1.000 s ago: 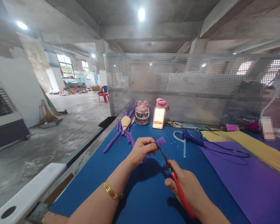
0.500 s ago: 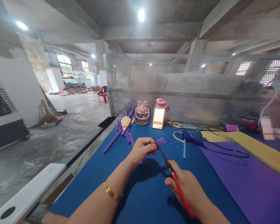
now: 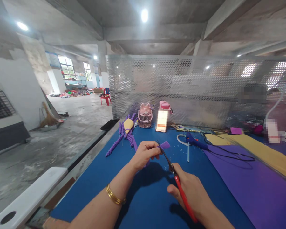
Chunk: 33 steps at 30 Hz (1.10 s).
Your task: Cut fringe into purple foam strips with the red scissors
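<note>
At the blue-topped table (image 3: pixel 97 187), we see a purple strip (image 3: pixel 165 145) pinched in the clenched fingers of the left hand (image 3: pixel 144 154), raised above the surface, its free end pointing out past the fingertips. That grip, we judge, steadies the strip close to where the scissors (image 3: pixel 184 198) meet it and leaves the end exposed to the blades.

The right hand (image 3: pixel 193 187) grasps the scissors, fingers curled near the pivot, thumb out to the side of the red handle. We note the tool angled away from the wearer, its blades reaching the strip just beside the left fingertips; whether they are parted or closed there, we cannot tell.

Beyond the left hand lie purple sprigs (image 3: pixel 115 146) with a yellow piece (image 3: pixel 128 125) among them, set off to the side, perhaps to leave room for both arms. A blue glue gun (image 3: pixel 196 141) rests on the right, within easy reach as we judge it, near a purple sheet (image 3: pixel 248 184) spread flat. At the back, we find a lit phone (image 3: pixel 162 122) standing upright before a pink-topped bottle (image 3: pixel 164 104), apparently leaned there so its screen faces the wearer.
</note>
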Tool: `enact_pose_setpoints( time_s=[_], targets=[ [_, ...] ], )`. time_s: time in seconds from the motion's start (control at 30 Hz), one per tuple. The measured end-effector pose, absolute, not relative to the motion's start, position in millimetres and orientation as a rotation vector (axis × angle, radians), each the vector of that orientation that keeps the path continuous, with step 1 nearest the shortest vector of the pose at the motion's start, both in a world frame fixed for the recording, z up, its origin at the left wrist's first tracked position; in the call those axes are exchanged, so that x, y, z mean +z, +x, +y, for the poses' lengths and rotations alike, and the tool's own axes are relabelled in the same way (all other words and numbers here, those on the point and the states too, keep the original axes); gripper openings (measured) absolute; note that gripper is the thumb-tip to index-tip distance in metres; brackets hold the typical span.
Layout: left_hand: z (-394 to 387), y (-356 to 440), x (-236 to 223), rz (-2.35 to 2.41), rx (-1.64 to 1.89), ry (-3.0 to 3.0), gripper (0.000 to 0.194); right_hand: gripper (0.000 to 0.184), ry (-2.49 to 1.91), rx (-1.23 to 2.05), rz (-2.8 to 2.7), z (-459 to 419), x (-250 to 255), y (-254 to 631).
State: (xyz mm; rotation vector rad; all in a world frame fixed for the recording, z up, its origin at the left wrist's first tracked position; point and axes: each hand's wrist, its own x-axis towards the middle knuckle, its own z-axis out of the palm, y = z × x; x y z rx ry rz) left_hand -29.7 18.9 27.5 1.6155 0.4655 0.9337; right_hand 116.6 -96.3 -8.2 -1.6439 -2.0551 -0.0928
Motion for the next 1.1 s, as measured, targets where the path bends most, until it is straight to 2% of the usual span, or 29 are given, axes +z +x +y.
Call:
enact_pose_setpoints(
  time_s=[0.43,0.77,1.1],
  targets=[
    [19.6,-29.9,27.1,0.470,0.930,1.621,0.017,0.075,-1.672,0.019,-2.029,-97.3,-6.6,116.3],
    [20.4,-29.7,26.7,0.478,0.917,1.608,0.016,0.068,-1.630,-0.013,-2.018,-96.7,-7.7,115.9],
    [19.8,-29.5,27.4,0.486,0.917,1.609,0.017,0.071,-1.639,0.063,-2.003,-95.1,-8.3,116.5]
  ],
)
